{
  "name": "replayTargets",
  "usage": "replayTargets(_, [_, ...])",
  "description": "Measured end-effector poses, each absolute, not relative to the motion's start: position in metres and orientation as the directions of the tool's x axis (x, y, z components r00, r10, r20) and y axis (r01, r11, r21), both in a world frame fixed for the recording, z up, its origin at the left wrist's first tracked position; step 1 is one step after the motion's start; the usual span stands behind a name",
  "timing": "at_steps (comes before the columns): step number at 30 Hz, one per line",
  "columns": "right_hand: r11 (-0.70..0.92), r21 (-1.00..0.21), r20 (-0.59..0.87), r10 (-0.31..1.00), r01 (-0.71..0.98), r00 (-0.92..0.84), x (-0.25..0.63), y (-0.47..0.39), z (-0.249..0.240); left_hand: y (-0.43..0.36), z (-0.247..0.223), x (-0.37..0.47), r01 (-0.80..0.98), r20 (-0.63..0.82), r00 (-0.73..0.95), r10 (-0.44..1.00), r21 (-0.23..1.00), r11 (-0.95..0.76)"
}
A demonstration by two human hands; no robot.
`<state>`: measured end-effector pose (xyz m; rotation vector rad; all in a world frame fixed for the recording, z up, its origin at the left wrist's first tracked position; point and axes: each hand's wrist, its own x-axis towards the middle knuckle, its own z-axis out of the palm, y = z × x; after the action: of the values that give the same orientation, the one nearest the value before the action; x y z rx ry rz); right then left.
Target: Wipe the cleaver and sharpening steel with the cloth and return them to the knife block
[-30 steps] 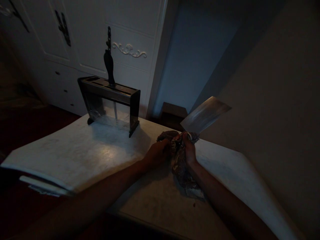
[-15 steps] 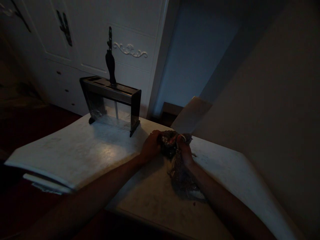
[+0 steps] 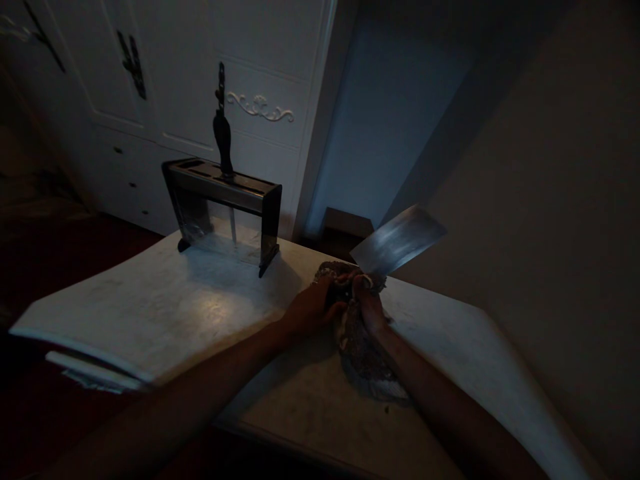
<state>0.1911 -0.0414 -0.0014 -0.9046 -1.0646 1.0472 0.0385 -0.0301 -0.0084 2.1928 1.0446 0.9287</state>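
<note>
Between my two hands is a crumpled, dark mottled cloth [image 3: 363, 353], its loose end lying on the table. A cleaver [image 3: 399, 239] sticks out of the bundle, its broad grey blade pointing up to the right. Fingers of my left hand [image 3: 320, 303] close on the cloth's far left part, beside a dark piece that looks like the cleaver's handle. My right hand [image 3: 369, 303] grips the cloth at the blade's base, thumb on top. Cloth and fingers cover most of the handle, and the dim light blurs the detail.
A knife block [image 3: 225, 183] with clear sides and one black-handled tool in it stands on the white table [image 3: 150, 300], to the left. Behind are white cabinets [image 3: 260, 60]. A wall [image 3: 540, 220] rises along the table's right side.
The blade has turned and shifted right, showing more of its shiny face. My left hand has slid right and nearer to me, closer to my right hand, which stays almost in place.
</note>
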Motion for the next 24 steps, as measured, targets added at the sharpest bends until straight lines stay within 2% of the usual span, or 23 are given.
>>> replayTargets(5, [0.224,-0.946,0.211,0.974,-0.232,0.081,0.188,-0.044,0.004,-0.025,-0.010,0.036,0.336,0.386,0.538,0.749,0.717,-0.611])
replayTargets(11, [0.269,-0.944,0.253,0.962,-0.194,0.102,0.185,-0.046,0.009,-0.023,-0.015,0.036,0.417,0.381,0.532,0.756,0.659,-0.626])
replayTargets(18, [0.323,-0.936,0.310,0.945,-0.141,0.109,0.188,-0.044,0.005,-0.017,-0.019,0.037,0.312,0.404,0.489,0.773,0.747,-0.587])
replayTargets(20, [0.304,-0.944,0.288,0.949,-0.130,0.131,0.189,-0.044,0.005,-0.013,-0.020,0.035,0.294,0.393,0.486,0.781,0.768,-0.569])
replayTargets(24, [0.194,-0.960,0.151,0.966,-0.203,0.211,0.189,-0.043,0.005,-0.010,-0.016,0.028,0.245,0.351,0.529,0.773,0.809,-0.535])
